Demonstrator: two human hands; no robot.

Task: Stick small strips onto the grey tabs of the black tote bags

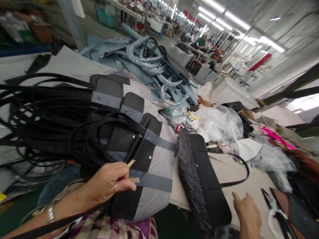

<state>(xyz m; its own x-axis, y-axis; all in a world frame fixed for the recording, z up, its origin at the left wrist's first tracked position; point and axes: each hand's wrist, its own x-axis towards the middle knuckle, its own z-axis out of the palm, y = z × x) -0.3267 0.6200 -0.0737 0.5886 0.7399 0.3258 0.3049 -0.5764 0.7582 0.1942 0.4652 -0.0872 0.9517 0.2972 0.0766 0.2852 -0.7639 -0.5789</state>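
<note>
My left hand [109, 182] rests on the nearest grey striped bag [149, 172], fingers curled together around a small tan stick [131, 163] whose tip points up and right. The bag's long axis runs from me toward the black straps [37, 116] beyond it. Right of the bag lies the black panel stack [201, 179]; my right hand [246, 215] hovers just beside it, fingers loosely apart, holding nothing.

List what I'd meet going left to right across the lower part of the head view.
Left hand pinching small tan sticks → grey-and-black striped bag → stack of black panels standing on edge, a thin strap looping off it → right hand → scissors.
</note>
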